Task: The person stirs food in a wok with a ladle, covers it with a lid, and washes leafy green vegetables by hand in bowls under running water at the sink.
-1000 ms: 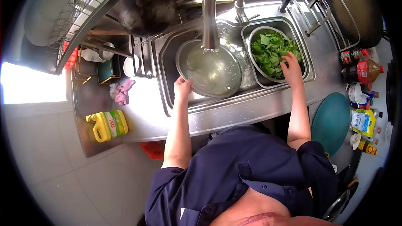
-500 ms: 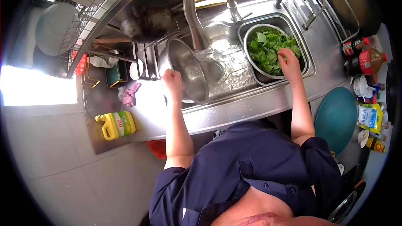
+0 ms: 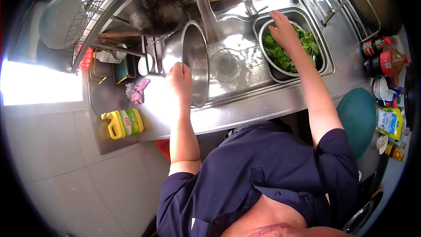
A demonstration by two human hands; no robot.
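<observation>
My left hand [image 3: 179, 81] grips the near rim of a stainless steel bowl [image 3: 195, 61], tipped steeply on its side above the left end of the large sink basin [image 3: 245, 68]. Over the back of the small right basin [image 3: 325, 57], my right hand [image 3: 283, 30] is raised, thumb and fingers apart, holding nothing. Its fingertips come close to the lever [image 3: 262, 9] of the faucet [image 3: 204, 8]. Beneath that hand and forearm, green leaves [image 3: 307, 41] fill a second metal bowl [image 3: 268, 59], partly covered from view.
On the left counter are a yellow jug [image 3: 125, 123], a pink cloth [image 3: 139, 91] and a dish rack [image 3: 105, 0]. A dark wok [image 3: 160, 17] rests behind the sink. To the right stand a green round board [image 3: 358, 123] and sauce bottles [image 3: 386, 65].
My right hand has lifted off the leaves and moved back and left toward the faucet lever. The bowl in my left hand has tipped further onto its side, over the basin's left end.
</observation>
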